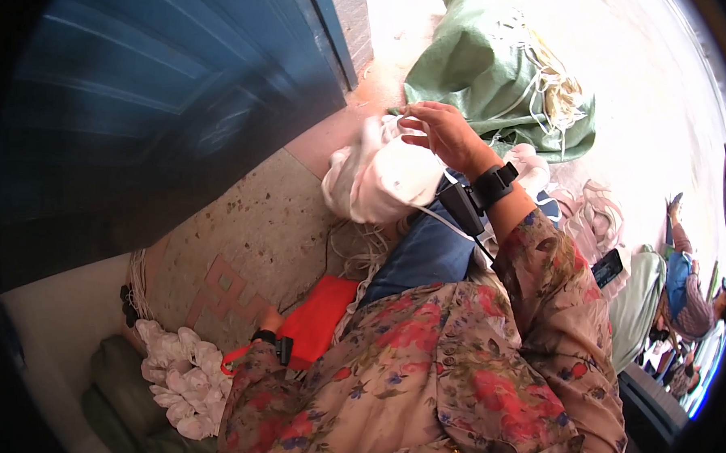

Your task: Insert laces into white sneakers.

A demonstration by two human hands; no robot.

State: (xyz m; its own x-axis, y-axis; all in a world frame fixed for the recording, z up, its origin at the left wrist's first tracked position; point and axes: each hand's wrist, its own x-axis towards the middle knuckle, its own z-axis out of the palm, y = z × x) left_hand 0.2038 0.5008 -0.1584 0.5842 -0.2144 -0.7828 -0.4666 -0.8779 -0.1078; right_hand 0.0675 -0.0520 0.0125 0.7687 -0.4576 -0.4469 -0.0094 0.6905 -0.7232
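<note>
My right hand [448, 134] is raised over a bundle of white fabric [393, 176], its fingers slightly bent and apart with nothing visible between them. The bundle is partly blurred and rests by my knee, in dark blue trousers [421, 256]. A thin white cord [448, 221] runs from beside the bundle across my leg. Low on my left side, my left hand [270, 318] is beside a bright red bag or cloth [322, 313]; its fingers are hidden. Both wrists wear black strapped devices.
A blue door [187, 96] stands at the left. A large green sack [486, 83] with pale cords [559, 88] lies ahead. White ruffled fabric pieces [187, 376] lie at lower left, pinkish fabric [589, 217] at right with a phone [607, 268]. Another person [694, 285] sits far right.
</note>
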